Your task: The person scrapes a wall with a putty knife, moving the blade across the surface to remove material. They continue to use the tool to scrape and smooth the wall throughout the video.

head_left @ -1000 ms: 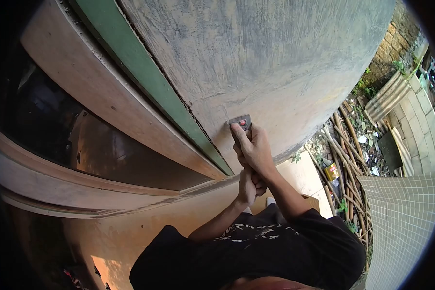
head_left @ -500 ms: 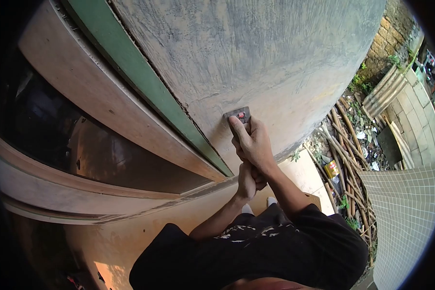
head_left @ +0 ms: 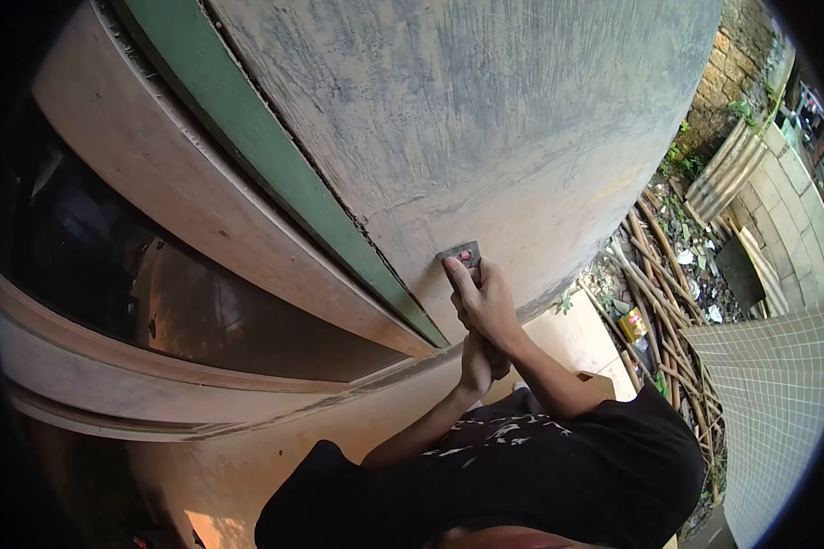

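A scraper with a dark, flat head and a red mark on it lies against the worn, grey-and-pale painted wall. My right hand is wrapped round it just below the head, thumb stretched along the top face. Directly underneath, my left hand is closed in line with the tool, apparently round the lower handle. The fingers of both hands hide most of that handle. Left of the scraper runs a green frame strip, with a dark cracked gap between it and the wall.
A pinkish wooden frame surrounds a dark glass pane on the left. Below is a tan tiled floor. To the right lie wooden poles, a yellow packet, debris and a white mesh sheet.
The view has shifted slightly. Both hands and the scraper have slid a little lower along the wall, with the grip unchanged.
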`<action>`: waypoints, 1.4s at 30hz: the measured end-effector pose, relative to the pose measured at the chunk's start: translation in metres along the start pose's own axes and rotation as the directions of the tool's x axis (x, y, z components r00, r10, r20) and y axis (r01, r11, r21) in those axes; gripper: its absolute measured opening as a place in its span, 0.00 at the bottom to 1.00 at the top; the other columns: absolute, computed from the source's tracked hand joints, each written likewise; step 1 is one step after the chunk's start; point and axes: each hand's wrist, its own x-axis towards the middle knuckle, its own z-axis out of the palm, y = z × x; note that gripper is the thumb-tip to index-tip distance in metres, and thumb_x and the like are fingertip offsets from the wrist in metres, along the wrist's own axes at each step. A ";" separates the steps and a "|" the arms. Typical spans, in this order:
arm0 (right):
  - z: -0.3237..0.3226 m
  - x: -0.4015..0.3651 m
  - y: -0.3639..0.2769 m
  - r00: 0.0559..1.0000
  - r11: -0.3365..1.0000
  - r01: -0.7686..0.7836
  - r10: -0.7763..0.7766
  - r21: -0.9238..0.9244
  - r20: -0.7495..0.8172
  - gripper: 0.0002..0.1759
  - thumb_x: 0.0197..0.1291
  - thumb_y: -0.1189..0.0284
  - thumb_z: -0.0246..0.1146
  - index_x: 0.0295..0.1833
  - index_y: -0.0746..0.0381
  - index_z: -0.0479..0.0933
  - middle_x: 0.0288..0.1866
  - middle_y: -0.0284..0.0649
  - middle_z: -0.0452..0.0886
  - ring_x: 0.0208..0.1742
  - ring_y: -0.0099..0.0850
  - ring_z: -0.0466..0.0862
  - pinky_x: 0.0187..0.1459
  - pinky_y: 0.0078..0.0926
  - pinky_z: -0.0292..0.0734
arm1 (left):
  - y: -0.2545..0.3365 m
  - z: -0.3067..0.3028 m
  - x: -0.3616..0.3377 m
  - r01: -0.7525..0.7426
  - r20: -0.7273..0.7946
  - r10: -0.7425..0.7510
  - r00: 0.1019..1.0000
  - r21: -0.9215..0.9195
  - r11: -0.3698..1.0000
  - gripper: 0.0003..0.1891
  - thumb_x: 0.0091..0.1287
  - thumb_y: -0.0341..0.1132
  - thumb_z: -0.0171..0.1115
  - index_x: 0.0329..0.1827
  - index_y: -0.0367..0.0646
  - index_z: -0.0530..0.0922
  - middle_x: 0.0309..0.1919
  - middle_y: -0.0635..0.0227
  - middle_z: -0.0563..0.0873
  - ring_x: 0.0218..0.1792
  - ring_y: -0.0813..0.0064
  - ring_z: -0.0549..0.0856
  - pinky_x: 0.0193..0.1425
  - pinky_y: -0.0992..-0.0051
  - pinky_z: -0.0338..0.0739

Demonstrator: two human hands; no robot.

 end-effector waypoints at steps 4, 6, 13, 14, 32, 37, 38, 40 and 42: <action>-0.009 0.001 -0.002 0.996 0.996 -0.088 0.089 -0.024 0.032 0.21 0.64 0.62 0.58 0.24 0.64 0.67 0.10 0.31 0.68 0.09 0.17 0.67 0.09 0.19 0.59 | -0.007 -0.003 -0.003 0.221 0.101 -0.210 0.972 -0.107 0.969 0.29 0.66 0.67 0.36 0.18 0.55 0.63 0.10 0.83 0.58 0.07 0.84 0.55 0.11 0.81 0.45; -0.013 0.000 -0.009 0.993 0.993 -0.097 0.102 -0.071 0.059 0.21 0.64 0.60 0.57 0.25 0.65 0.67 0.11 0.32 0.68 0.09 0.18 0.67 0.09 0.18 0.60 | -0.006 0.004 -0.003 0.196 0.133 -0.183 0.974 -0.089 0.977 0.31 0.64 0.70 0.37 0.13 0.57 0.56 0.09 0.83 0.55 0.08 0.85 0.54 0.12 0.82 0.45; -0.023 -0.010 0.004 0.974 0.974 -0.095 0.048 0.207 0.221 0.18 0.68 0.60 0.52 0.33 0.65 0.65 0.13 0.36 0.71 0.10 0.21 0.70 0.11 0.17 0.63 | 0.005 -0.003 -0.015 0.112 0.143 -0.099 0.985 -0.080 0.991 0.28 0.69 0.64 0.36 0.26 0.48 0.63 0.12 0.78 0.60 0.09 0.86 0.57 0.11 0.83 0.47; -0.023 -0.014 0.008 0.952 0.960 -0.140 0.063 0.243 0.299 0.18 0.69 0.60 0.50 0.34 0.64 0.63 0.14 0.37 0.71 0.10 0.22 0.70 0.13 0.18 0.64 | 0.000 -0.010 -0.018 0.087 0.168 -0.074 0.983 -0.072 0.994 0.28 0.69 0.63 0.35 0.27 0.47 0.63 0.12 0.76 0.61 0.09 0.85 0.58 0.11 0.83 0.48; 0.010 -0.007 0.020 0.981 0.974 -0.126 0.095 0.186 0.167 0.15 0.69 0.64 0.50 0.34 0.62 0.59 0.14 0.32 0.62 0.10 0.18 0.62 0.09 0.18 0.57 | 0.011 -0.024 -0.019 0.070 0.044 -0.070 0.997 -0.011 0.997 0.24 0.67 0.66 0.35 0.35 0.58 0.70 0.09 0.82 0.57 0.07 0.86 0.56 0.09 0.86 0.48; 0.005 -0.009 -0.007 0.980 0.975 -0.163 0.141 0.153 0.143 0.16 0.67 0.65 0.54 0.30 0.64 0.64 0.13 0.30 0.65 0.14 0.15 0.66 0.13 0.18 0.59 | 0.023 -0.007 -0.023 0.235 0.075 -0.226 0.971 -0.139 0.962 0.22 0.70 0.62 0.33 0.28 0.58 0.65 0.09 0.85 0.56 0.07 0.89 0.56 0.08 0.86 0.47; 0.006 -0.007 -0.010 0.977 0.972 -0.173 0.149 0.161 0.154 0.17 0.67 0.65 0.54 0.30 0.65 0.64 0.12 0.30 0.65 0.14 0.16 0.66 0.14 0.18 0.59 | 0.025 -0.007 -0.020 0.245 0.073 -0.237 0.969 -0.137 0.960 0.22 0.70 0.62 0.33 0.28 0.58 0.65 0.09 0.85 0.56 0.07 0.89 0.56 0.08 0.86 0.47; 0.008 -0.001 -0.008 0.988 0.986 -0.101 0.084 0.135 0.126 0.17 0.66 0.65 0.55 0.30 0.65 0.66 0.13 0.31 0.66 0.14 0.17 0.67 0.14 0.19 0.60 | 0.029 -0.008 -0.011 0.116 0.105 -0.108 0.989 -0.074 0.991 0.22 0.70 0.61 0.32 0.31 0.56 0.66 0.10 0.85 0.57 0.07 0.89 0.56 0.08 0.86 0.46; 0.010 0.005 -0.001 0.995 0.994 0.051 -0.059 0.101 0.079 0.17 0.66 0.64 0.56 0.30 0.68 0.69 0.13 0.33 0.69 0.14 0.19 0.69 0.14 0.21 0.61 | 0.027 -0.008 -0.003 0.050 0.055 -0.050 0.997 -0.002 0.999 0.27 0.66 0.66 0.31 0.31 0.56 0.68 0.10 0.84 0.57 0.07 0.87 0.55 0.09 0.85 0.46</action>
